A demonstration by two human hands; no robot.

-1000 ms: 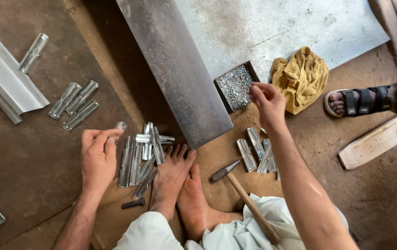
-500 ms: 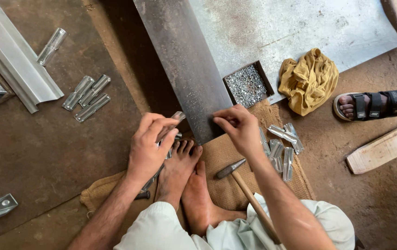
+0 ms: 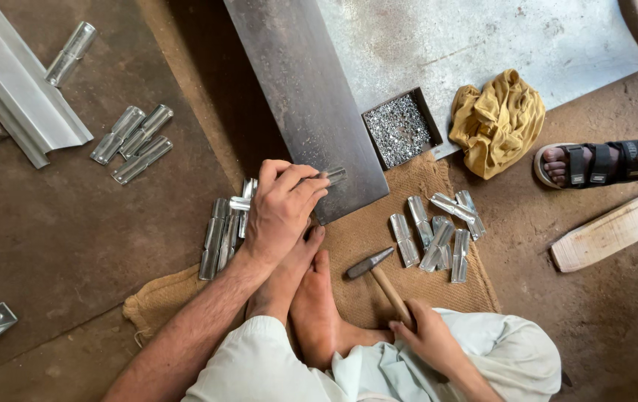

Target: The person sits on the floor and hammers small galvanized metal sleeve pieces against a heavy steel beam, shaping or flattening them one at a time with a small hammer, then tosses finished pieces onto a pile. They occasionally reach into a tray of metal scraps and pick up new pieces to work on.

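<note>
Head view looks straight down on a person sitting on the dirt floor [image 3: 51, 246] with bare feet [image 3: 304, 298] on a brown burlap mat [image 3: 363, 246]. Left hand [image 3: 281, 208] is closed around a small folded silver metal clip [image 3: 331, 176], pressing it flat onto the near end of a long dark steel bar [image 3: 304, 89] that runs away across the floor. Right hand [image 3: 430, 339] is closed on the wooden handle of a small steel-headed hammer [image 3: 378, 275], whose head rests on the mat just right of the feet.

Just left of the left hand lies a bunch of similar shiny clips [image 3: 222, 231], partly on the mat's edge. A second pile of clips [image 3: 438, 231] lies on the mat to the right of the bar. Beside the bar's right edge sits a small square dark tray of tiny silver rivets or chips [image 3: 401, 128], resting on a grey metal sheet [image 3: 482, 45]. A crumpled mustard-yellow cloth [image 3: 497, 123] lies near the tray. Another person's foot in a black strapped sandal [image 3: 594, 164] shows at the right edge, next to a pale wooden plank [image 3: 616, 227].
</note>
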